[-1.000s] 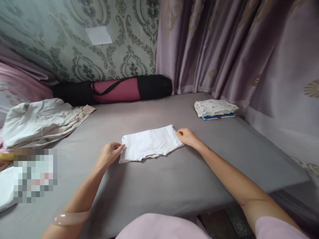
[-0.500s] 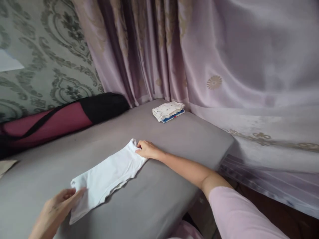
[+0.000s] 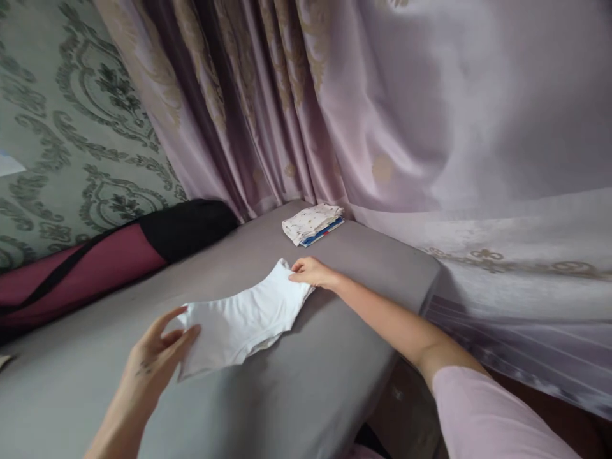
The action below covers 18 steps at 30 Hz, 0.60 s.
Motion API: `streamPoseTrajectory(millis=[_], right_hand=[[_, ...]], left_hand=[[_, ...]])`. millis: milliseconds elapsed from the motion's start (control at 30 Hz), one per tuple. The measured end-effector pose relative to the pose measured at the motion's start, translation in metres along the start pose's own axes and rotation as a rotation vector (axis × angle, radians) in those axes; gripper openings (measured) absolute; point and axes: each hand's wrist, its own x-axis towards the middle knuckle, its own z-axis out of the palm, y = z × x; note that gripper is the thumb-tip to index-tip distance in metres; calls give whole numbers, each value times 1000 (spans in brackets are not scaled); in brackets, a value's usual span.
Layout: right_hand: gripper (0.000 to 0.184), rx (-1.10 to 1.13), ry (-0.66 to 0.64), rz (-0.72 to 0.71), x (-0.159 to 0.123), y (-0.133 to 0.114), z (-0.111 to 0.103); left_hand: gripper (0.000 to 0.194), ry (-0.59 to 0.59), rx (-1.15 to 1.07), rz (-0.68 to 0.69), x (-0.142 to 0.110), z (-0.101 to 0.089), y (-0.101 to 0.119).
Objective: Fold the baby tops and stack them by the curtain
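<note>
A folded white cloth garment [image 3: 239,319] stretches between my two hands and sags in the middle, just above the grey bed surface. My left hand [image 3: 160,350] pinches its near left end between thumb and fingers. At the far right end, my right hand [image 3: 313,273] grips the fabric, fingers closed over the edge. Layers of the cloth show along its lower edge. Beyond my right hand lies a small stack of folded clothes [image 3: 313,223], white speckled fabric on top and blue beneath.
A long black and maroon bag [image 3: 109,255] lies along the patterned wall. Pinkish-purple curtains [image 3: 406,115] hang behind the bed's far and right edges. The grey sheeted bed [image 3: 268,408] ends at a corner on the right.
Both hands have lifted the white garment and carried it right and away from me. Its middle now sags. The camera view has shifted slightly.
</note>
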Motion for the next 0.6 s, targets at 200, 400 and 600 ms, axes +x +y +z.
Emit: streamPoseTrajectory(millis=[200, 400, 600], right_hand=[[33, -92, 153, -28, -8, 10, -92], [28, -623, 368, -91, 8, 28, -175], [42, -1023, 524, -185, 30, 34, -219]], left_hand=[[62, -214, -247, 153, 22, 92, 35], [51, -321, -425, 147, 33, 190, 67], [60, -409, -567, 142, 31, 264, 82]])
